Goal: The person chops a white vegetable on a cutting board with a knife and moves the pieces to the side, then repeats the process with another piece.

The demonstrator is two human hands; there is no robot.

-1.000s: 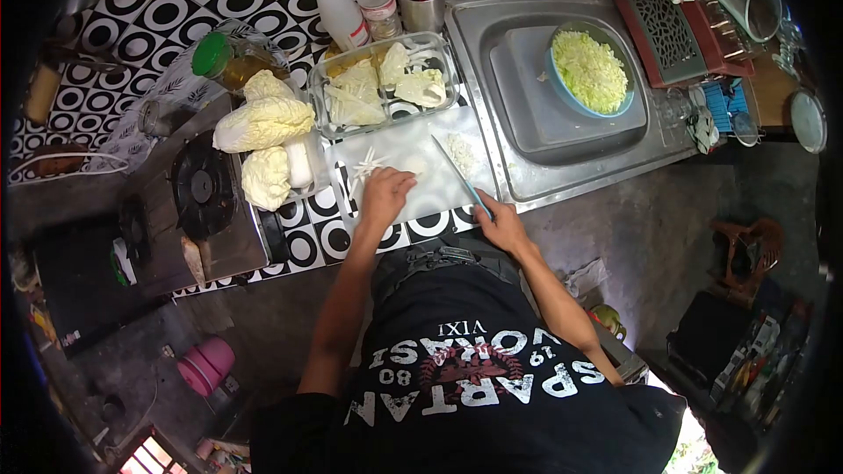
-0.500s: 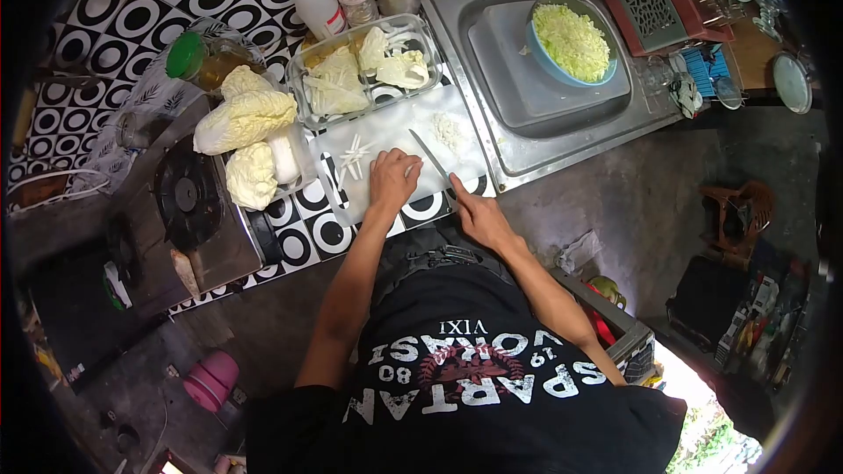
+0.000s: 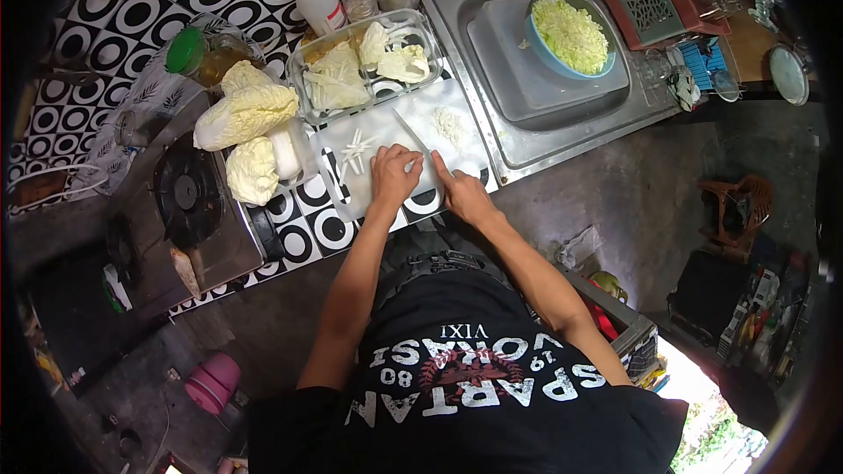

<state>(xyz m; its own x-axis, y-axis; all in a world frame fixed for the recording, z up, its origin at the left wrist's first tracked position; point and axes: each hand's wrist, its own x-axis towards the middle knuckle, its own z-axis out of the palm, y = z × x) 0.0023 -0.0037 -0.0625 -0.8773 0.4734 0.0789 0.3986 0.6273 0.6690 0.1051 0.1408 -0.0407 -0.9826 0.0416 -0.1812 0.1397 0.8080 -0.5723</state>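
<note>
A knife [image 3: 411, 138] lies across the white cutting board [image 3: 399, 127] in the upper middle of the frame, its handle gripped by the right hand [image 3: 461, 196]. Just left of the blade, the left hand [image 3: 392, 174] presses curled fingers down on the board; what it pins is hidden. White cabbage strips [image 3: 356, 151] lie to its left, a small chopped pile [image 3: 450, 127] to the right. Above sits a glass dish [image 3: 364, 66] of leaves; right, a bowl [image 3: 569, 33] of shredded cabbage in the sink [image 3: 527, 127].

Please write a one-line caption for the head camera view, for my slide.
Right hand holds a knife over the white cutting board while the left hand presses down beside it.
</note>
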